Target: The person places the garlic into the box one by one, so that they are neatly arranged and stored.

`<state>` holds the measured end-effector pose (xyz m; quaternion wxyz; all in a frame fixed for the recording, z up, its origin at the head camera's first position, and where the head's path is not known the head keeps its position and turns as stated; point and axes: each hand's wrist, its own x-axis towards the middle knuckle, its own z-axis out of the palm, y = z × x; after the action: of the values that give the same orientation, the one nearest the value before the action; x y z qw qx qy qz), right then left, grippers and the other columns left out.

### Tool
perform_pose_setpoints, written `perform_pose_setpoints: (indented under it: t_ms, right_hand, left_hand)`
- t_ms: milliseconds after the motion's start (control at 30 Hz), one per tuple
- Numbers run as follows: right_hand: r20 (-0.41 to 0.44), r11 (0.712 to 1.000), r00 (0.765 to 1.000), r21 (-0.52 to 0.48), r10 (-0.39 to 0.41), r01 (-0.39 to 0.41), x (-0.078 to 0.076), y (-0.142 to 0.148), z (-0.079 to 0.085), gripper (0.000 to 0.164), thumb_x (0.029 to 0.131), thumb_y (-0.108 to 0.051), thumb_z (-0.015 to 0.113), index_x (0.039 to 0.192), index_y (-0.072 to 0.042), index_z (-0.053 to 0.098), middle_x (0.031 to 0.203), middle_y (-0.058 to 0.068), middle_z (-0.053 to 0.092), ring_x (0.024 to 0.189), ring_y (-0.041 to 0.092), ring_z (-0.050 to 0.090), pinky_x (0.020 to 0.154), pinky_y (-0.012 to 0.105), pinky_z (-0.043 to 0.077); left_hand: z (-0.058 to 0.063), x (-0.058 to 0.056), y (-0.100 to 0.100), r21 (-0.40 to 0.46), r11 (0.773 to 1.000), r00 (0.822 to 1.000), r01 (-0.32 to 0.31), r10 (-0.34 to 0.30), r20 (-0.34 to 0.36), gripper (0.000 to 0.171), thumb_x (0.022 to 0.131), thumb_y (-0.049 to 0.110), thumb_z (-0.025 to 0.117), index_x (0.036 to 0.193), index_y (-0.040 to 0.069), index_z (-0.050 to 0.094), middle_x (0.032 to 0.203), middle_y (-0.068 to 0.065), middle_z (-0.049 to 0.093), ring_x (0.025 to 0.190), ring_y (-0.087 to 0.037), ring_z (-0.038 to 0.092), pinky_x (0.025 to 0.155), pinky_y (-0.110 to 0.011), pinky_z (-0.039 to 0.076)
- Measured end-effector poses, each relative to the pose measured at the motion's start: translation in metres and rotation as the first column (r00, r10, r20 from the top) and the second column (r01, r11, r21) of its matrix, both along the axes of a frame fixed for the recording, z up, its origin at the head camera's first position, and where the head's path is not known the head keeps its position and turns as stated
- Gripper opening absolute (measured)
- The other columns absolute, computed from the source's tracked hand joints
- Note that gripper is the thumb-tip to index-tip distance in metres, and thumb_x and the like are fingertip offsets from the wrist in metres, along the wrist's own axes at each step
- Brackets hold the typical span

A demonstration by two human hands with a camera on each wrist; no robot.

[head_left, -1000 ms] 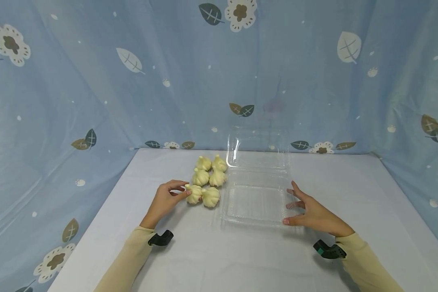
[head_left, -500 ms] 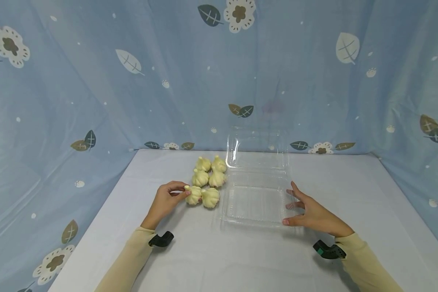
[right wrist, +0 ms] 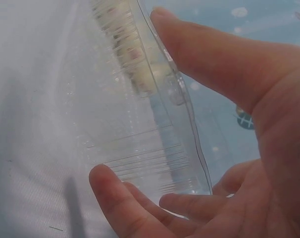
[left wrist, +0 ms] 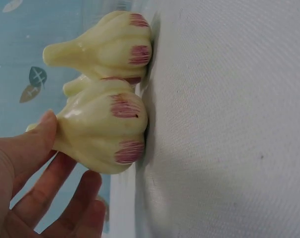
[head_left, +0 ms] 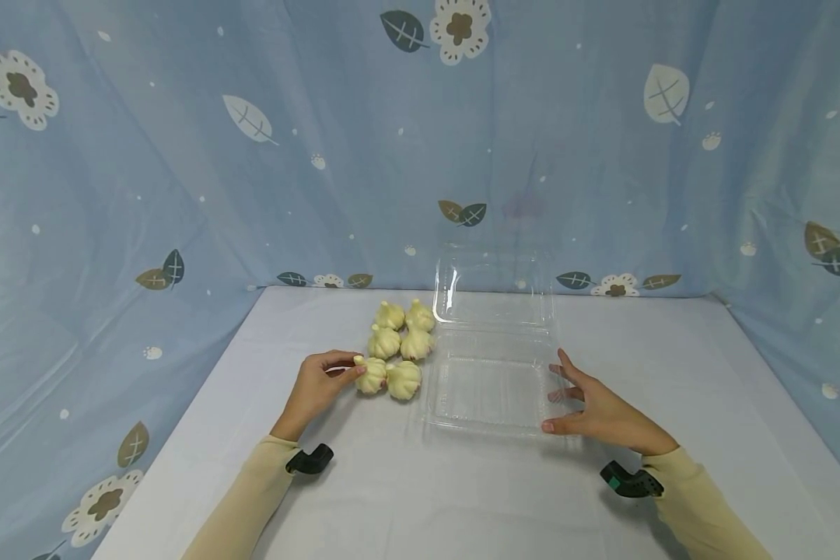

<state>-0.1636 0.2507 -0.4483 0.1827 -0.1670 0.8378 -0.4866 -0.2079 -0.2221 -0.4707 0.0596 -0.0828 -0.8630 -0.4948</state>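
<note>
Pinching garlic [head_left: 372,377] (beside five other bulbs [head_left: 404,381]) with left hand [head_left: 315,389] and touching clear box [head_left: 488,389] with spread-fingered right hand [head_left: 602,414].

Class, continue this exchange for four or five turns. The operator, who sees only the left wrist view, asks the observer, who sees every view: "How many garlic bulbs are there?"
Observer: Six bulbs, in three rows of two.
Operator: Where is the right hand?
Observer: The right hand is at the right side of a clear box.
Operator: Is that box shut?
Observer: No, its lid stands open at the far side.
</note>
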Motion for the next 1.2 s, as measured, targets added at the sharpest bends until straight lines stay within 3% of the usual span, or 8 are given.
perform_pose_setpoints:
  t_ms: [233, 500, 833, 1033, 1200]
  right_hand:
    - [-0.002, 1.000, 1.000, 0.006, -0.005, 0.005, 0.000, 0.000, -0.002, 0.127, 0.087, -0.028, 0.086, 0.164, -0.003, -0.012, 0.170, 0.030, 0.012, 0.141, 0.051, 0.047, 0.087, 0.030, 0.060]
    - [-0.033, 0.999, 0.999, 0.048, -0.009, 0.010, 0.001, 0.002, -0.005, 0.126, 0.086, -0.030, 0.085, 0.165, -0.003, -0.010, 0.171, 0.029, 0.014, 0.140, 0.051, 0.049, 0.088, 0.033, 0.059]
    - [-0.034, 0.999, 0.999, 0.048, -0.006, 0.007, 0.001, 0.002, -0.004, 0.126, 0.087, -0.030, 0.085, 0.165, -0.002, -0.010, 0.170, 0.030, 0.015, 0.139, 0.051, 0.048, 0.088, 0.033, 0.059]
    - [-0.040, 0.999, 0.999, 0.052, 0.002, 0.000, -0.001, 0.002, -0.003, 0.125, 0.087, -0.029, 0.085, 0.165, -0.002, -0.010, 0.170, 0.030, 0.015, 0.140, 0.051, 0.049, 0.088, 0.038, 0.059]
    - [-0.039, 0.999, 0.999, 0.041, 0.008, -0.006, -0.001, 0.001, -0.001, 0.125, 0.087, -0.029, 0.085, 0.165, -0.002, -0.010, 0.170, 0.030, 0.016, 0.139, 0.050, 0.050, 0.087, 0.036, 0.059]
  left_hand:
    - [0.004, 0.004, 0.001, 0.027, 0.999, 1.000, -0.023, 0.023, -0.012, 0.031, 0.089, 0.014, 0.083, 0.116, 0.000, 0.077, 0.113, -0.021, 0.077, 0.108, -0.036, 0.074, 0.096, -0.046, 0.060]
    - [0.006, 0.001, -0.001, -0.017, 0.999, 0.995, -0.051, 0.049, -0.090, 0.026, 0.087, 0.017, 0.085, 0.109, 0.005, 0.081, 0.102, -0.014, 0.081, 0.096, -0.030, 0.077, 0.091, -0.041, 0.062]
    - [0.018, 0.003, -0.004, -0.028, 0.998, 0.993, -0.060, 0.057, -0.106, 0.029, 0.090, 0.022, 0.082, 0.116, 0.007, 0.079, 0.110, -0.012, 0.080, 0.105, -0.029, 0.075, 0.093, -0.048, 0.059]
    - [0.023, 0.002, -0.003, 0.026, 0.999, 0.991, -0.028, 0.031, -0.128, 0.030, 0.094, 0.020, 0.078, 0.121, 0.009, 0.077, 0.114, -0.013, 0.078, 0.113, -0.033, 0.071, 0.104, -0.054, 0.054]
    - [0.028, 0.004, -0.002, 0.033, 0.999, 0.988, -0.017, 0.022, -0.151, 0.030, 0.094, 0.019, 0.077, 0.123, 0.012, 0.077, 0.115, -0.011, 0.077, 0.114, -0.027, 0.070, 0.109, -0.050, 0.052]
